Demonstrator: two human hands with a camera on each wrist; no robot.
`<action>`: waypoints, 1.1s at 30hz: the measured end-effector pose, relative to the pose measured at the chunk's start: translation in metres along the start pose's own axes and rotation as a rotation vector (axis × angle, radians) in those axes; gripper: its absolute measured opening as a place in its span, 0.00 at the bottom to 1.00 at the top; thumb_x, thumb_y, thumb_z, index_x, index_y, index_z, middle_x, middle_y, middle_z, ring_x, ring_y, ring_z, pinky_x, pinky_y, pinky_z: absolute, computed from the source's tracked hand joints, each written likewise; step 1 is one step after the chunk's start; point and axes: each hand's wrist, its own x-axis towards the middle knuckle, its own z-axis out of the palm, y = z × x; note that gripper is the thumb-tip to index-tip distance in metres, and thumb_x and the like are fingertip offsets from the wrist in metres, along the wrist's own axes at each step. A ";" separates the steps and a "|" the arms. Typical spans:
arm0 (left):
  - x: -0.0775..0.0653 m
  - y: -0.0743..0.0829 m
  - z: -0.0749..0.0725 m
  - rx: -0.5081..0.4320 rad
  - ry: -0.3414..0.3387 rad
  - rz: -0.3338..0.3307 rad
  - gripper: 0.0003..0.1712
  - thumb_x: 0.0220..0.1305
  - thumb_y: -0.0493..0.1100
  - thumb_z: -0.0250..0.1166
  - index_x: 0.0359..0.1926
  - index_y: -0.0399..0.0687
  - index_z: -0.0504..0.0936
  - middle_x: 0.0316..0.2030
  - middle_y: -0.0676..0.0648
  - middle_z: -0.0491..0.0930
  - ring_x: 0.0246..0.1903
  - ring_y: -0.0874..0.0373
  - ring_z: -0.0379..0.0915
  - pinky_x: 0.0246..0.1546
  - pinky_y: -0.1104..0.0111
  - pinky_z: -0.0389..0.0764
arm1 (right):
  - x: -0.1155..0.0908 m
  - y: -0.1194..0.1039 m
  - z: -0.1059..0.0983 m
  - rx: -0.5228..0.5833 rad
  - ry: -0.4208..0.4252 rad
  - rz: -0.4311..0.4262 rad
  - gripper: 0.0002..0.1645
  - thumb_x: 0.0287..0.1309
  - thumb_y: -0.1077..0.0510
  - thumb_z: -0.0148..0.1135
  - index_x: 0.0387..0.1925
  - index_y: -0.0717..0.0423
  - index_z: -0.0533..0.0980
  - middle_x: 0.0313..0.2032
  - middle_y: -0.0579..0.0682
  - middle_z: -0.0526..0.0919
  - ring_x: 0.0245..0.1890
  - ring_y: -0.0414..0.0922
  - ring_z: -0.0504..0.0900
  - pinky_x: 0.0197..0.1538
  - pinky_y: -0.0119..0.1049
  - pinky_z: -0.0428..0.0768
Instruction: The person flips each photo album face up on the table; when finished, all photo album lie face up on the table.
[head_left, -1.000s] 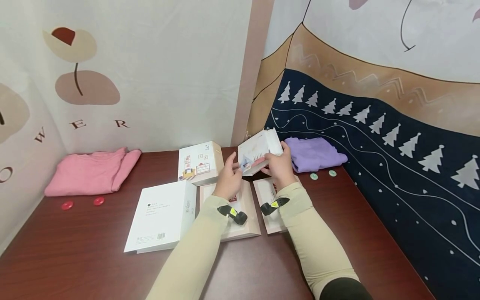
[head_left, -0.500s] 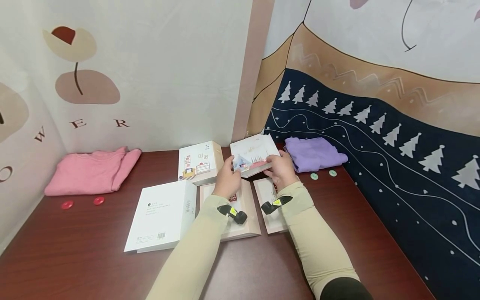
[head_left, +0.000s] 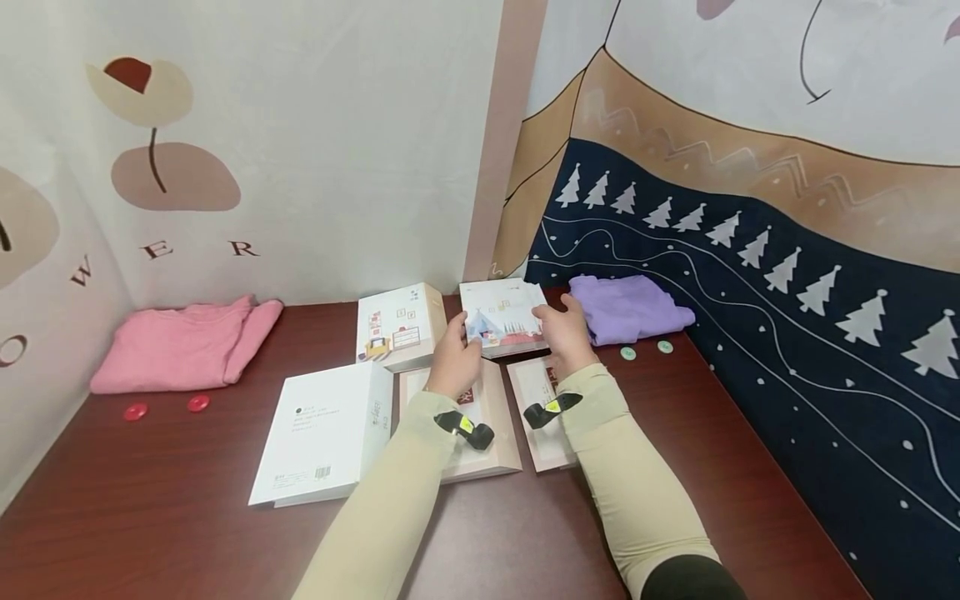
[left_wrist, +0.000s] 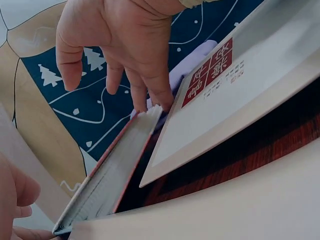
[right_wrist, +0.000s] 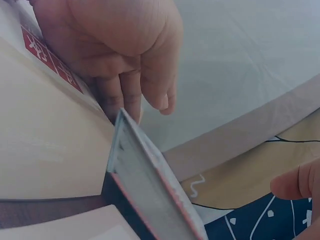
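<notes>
A thick book with a blue tent on its white cover lies flat or nearly flat at the back of the table. My left hand is at its left front corner, where the fingers touch the book's edge; the thumb stands away from the cover. On the other side my right hand has its fingertips against the right end and its thumb lifted off. Both wrist views show these fingers fairly straight, with the page block between the two hands. In the head view most of the fingers are hidden.
A pictured book stands left of it. In front lie a white book, a cream book and another book. Pink cloth with red buttons is left; purple cloth with green buttons right.
The tent book has come down from a tilted, raised position and turned until level with the table. My right hand has loosened its grip and opened; the left hand has barely moved.
</notes>
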 end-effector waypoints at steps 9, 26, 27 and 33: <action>-0.010 0.015 -0.007 -0.057 0.046 0.050 0.34 0.81 0.41 0.52 0.82 0.45 0.57 0.79 0.36 0.61 0.79 0.42 0.58 0.79 0.51 0.61 | -0.011 -0.010 0.008 0.076 -0.063 -0.080 0.45 0.70 0.60 0.62 0.82 0.57 0.54 0.80 0.65 0.54 0.78 0.57 0.58 0.80 0.60 0.59; -0.029 0.058 -0.120 -0.130 0.124 0.083 0.32 0.81 0.46 0.56 0.80 0.43 0.64 0.77 0.39 0.66 0.78 0.42 0.59 0.79 0.52 0.62 | -0.049 -0.018 0.048 -0.071 -0.323 -0.193 0.36 0.73 0.49 0.65 0.75 0.53 0.67 0.75 0.62 0.68 0.75 0.59 0.67 0.76 0.64 0.67; -0.030 0.056 -0.127 -0.112 0.124 0.074 0.32 0.81 0.46 0.56 0.80 0.43 0.64 0.77 0.38 0.65 0.78 0.43 0.58 0.79 0.52 0.61 | -0.051 -0.019 0.051 -0.075 -0.329 -0.187 0.35 0.73 0.48 0.65 0.75 0.52 0.67 0.75 0.61 0.68 0.75 0.59 0.68 0.76 0.63 0.67; -0.033 0.043 -0.162 -0.063 0.176 0.021 0.34 0.81 0.49 0.56 0.81 0.44 0.62 0.76 0.36 0.66 0.77 0.43 0.60 0.78 0.51 0.62 | -0.058 -0.026 0.072 -0.074 -0.363 -0.150 0.36 0.71 0.44 0.67 0.74 0.49 0.69 0.74 0.58 0.70 0.75 0.56 0.67 0.77 0.60 0.66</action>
